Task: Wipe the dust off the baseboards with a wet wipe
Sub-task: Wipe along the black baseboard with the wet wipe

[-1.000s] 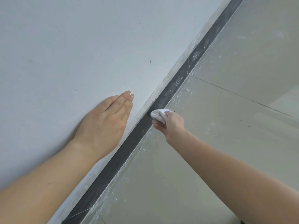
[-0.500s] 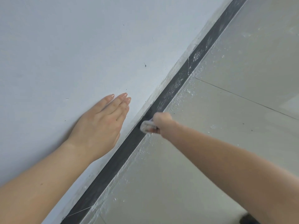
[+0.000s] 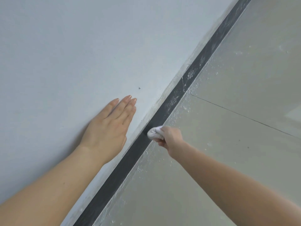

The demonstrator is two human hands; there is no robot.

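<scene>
Head view.

Setting: pale painted wall (image 3: 81, 46) above, grey tiled floor (image 3: 228, 111) below. A dark baseboard (image 3: 130, 157) divides them, crossing the view from lower left to upper right.

Baseboard: its long axis runs away from the person. On the near side of the wipe it looks dark and clean. On the far side it carries pale dust streaks (image 3: 190, 75). White specks (image 3: 184, 108) lie on the floor along its foot.

Wet wipe (image 3: 154, 132): white, bunched into a wad, pressed against the face of the baseboard.

Right hand (image 3: 171, 139): on the floor side of the baseboard, fingers curled round the wet wipe, with the wad sticking out toward the strip. It is the nearer hand and meets the baseboard only through the wipe.

Left hand (image 3: 109, 126): on the wall side of the baseboard, laid flat on the wall, fingers straight and together, holding nothing. It sits near the strip but apart from it.

Judgement: the dusty stretch lies ahead of the right hand, farther along the baseboard's long axis. The next stroke probably follows that line outward.
</scene>
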